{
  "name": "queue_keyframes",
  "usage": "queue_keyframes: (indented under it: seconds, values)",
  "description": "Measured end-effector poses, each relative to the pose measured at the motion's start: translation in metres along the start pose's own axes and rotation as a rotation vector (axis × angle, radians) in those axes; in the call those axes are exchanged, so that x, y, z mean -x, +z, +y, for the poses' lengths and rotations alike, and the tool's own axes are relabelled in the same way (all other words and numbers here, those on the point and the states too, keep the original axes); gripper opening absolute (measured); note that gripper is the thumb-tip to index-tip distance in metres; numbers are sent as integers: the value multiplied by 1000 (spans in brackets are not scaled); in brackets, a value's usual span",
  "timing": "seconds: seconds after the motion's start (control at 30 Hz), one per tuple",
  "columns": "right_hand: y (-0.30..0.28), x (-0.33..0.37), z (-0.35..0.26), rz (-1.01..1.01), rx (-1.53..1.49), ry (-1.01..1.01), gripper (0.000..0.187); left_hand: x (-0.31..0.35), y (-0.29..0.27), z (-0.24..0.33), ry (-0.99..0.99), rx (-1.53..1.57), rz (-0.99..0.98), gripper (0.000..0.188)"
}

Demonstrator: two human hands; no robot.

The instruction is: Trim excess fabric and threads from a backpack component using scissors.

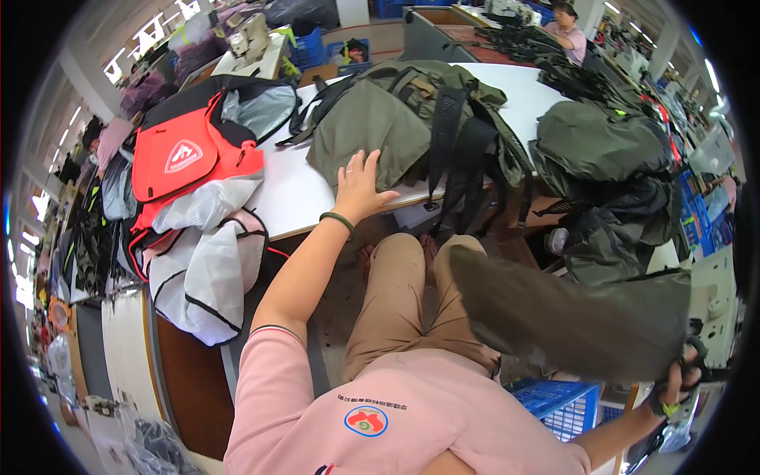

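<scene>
My left hand (362, 187) lies with spread fingers against the near edge of an olive-green backpack (372, 131) on the white table (289, 198). Black straps (467, 142) hang from that backpack over the table's front edge. Out to the right, my right hand (679, 378) is closed on a dark olive fabric piece (574, 317), held up beside my knees and blurred by motion. Part of that hand is hidden by dark straps around it.
A red-orange and black backpack (178, 150) with white lining lies on the left. More olive bags (606, 142) are heaped at the right. A blue crate (562, 408) stands low by my right side. A co-worker (566, 36) sits at the far right.
</scene>
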State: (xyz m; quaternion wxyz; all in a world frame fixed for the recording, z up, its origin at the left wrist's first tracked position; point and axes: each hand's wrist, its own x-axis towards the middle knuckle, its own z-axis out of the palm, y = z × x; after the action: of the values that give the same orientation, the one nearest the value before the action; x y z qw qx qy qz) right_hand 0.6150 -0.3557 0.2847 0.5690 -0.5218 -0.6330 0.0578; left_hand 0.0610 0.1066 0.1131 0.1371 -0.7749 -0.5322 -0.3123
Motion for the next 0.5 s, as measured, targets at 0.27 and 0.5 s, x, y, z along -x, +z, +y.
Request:
queue_keyframes:
  seconds: [0.27,0.5]
  values:
    - [26,116,-107,283,683,51,17,-27,13,-36,-254,437,-52,22]
    - [72,70,-12,323,319,414,18,-24,-45,7,-300,946,180,18]
